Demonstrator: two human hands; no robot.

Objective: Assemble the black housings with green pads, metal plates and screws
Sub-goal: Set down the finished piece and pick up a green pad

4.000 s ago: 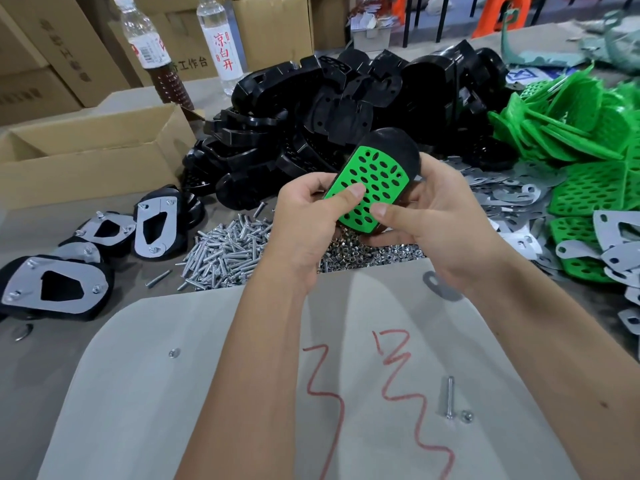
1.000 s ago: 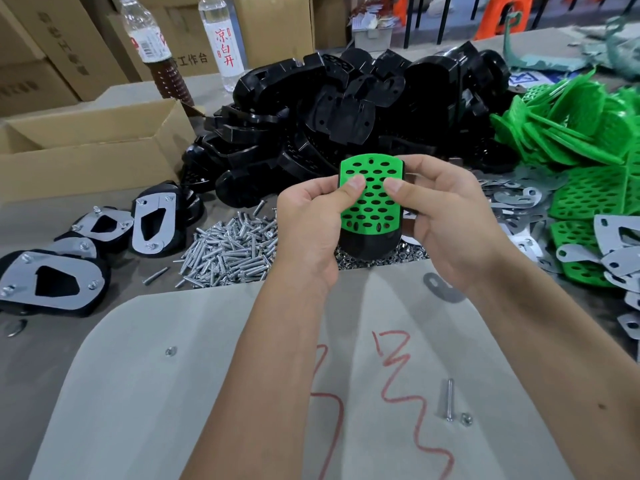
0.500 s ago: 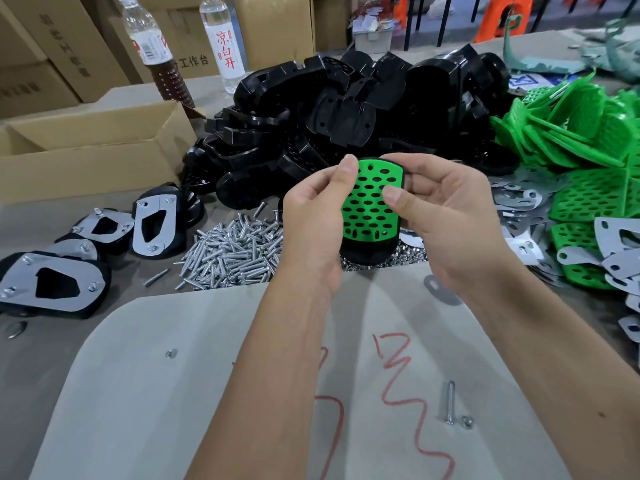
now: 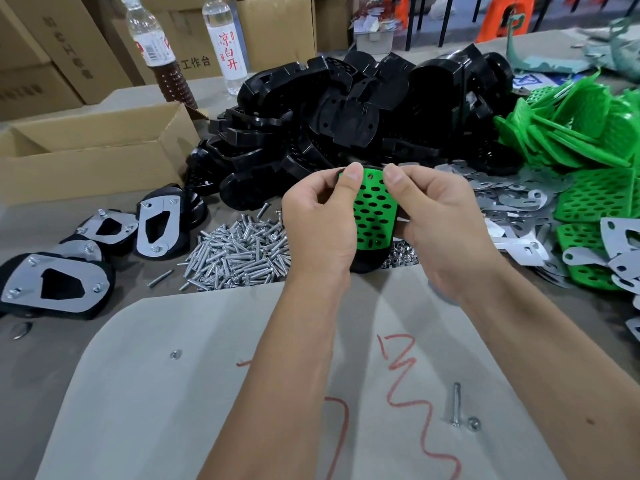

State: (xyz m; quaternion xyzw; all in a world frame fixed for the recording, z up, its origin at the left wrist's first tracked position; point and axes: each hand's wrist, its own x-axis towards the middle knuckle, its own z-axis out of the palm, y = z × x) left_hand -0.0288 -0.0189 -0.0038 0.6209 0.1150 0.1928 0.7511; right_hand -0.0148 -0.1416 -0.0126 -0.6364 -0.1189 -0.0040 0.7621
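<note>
Cardboard boxes (image 4: 277, 26) line the back of a grey workbench (image 4: 41, 358), with two plastic bottles (image 4: 225, 39) standing before them and an open carton (image 4: 93, 150) at the left. Behind the hands a big heap of black housings (image 4: 346, 109) fills the middle of the bench; to its right lies a pile of perforated green pads (image 4: 571, 133), with loose metal plates (image 4: 502, 199) spread below and among them. A mound of silver screws (image 4: 239, 254) sits just left of the hands, and what look like small nuts (image 4: 401, 254) lie just right of it, though they are too fine to tell surely. Four finished assemblies (image 4: 55, 285), black with plates bolted on, rest at the far left.

Held up over the screws, a black housing (image 4: 363, 263) with a green pad (image 4: 375, 213) laid in its face stands nearly upright. The left hand (image 4: 318, 220) grips its left edge, thumb pressed at the pad's top corner; the right hand (image 4: 446, 220) clasps the right edge, thumb on the opposite top corner, fingers curled behind.

Nearer the viewer lies a pale board (image 4: 173, 410) marked with red scrawls (image 4: 408, 386); a single screw (image 4: 456, 403) and nut (image 4: 473, 424) lie on it, touching, and another nut (image 4: 175, 355) sits apart at its left.
</note>
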